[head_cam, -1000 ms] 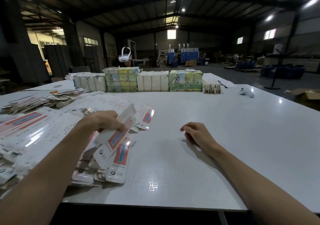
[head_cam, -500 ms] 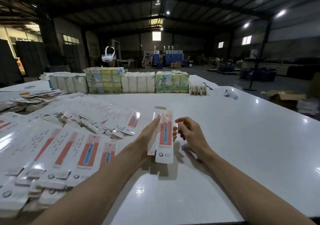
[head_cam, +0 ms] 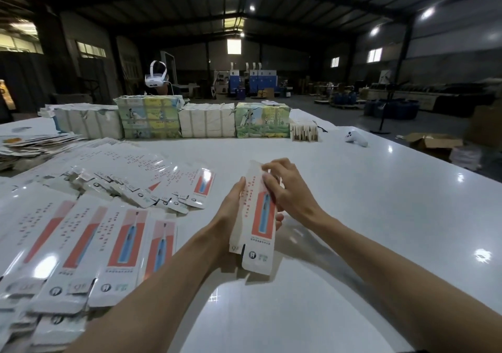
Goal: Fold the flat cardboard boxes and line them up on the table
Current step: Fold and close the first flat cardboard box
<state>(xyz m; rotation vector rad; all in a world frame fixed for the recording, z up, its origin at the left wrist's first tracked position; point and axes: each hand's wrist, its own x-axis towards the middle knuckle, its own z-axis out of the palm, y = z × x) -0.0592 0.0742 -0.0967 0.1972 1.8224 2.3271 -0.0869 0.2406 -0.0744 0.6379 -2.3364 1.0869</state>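
I hold one flat white cardboard box (head_cam: 258,225) with a red panel and a blue toothbrush picture upright over the white table (head_cam: 366,216). My left hand (head_cam: 231,211) grips its left edge from behind. My right hand (head_cam: 288,189) pinches its upper right edge with curled fingers. Many more flat boxes (head_cam: 89,244) of the same print lie spread in overlapping rows on the left part of the table.
Bundled stacks of white and green-yellow packs (head_cam: 173,120) line the far side. A small wooden-looking bundle (head_cam: 303,132) and a white controller (head_cam: 356,138) lie far right. A person with a white headset (head_cam: 156,79) stands behind the stacks. An open carton (head_cam: 432,143) sits on the floor.
My left hand lifted one flat box off the pile and carried it right to the table's middle. My right hand rose from the table and took its upper edge.
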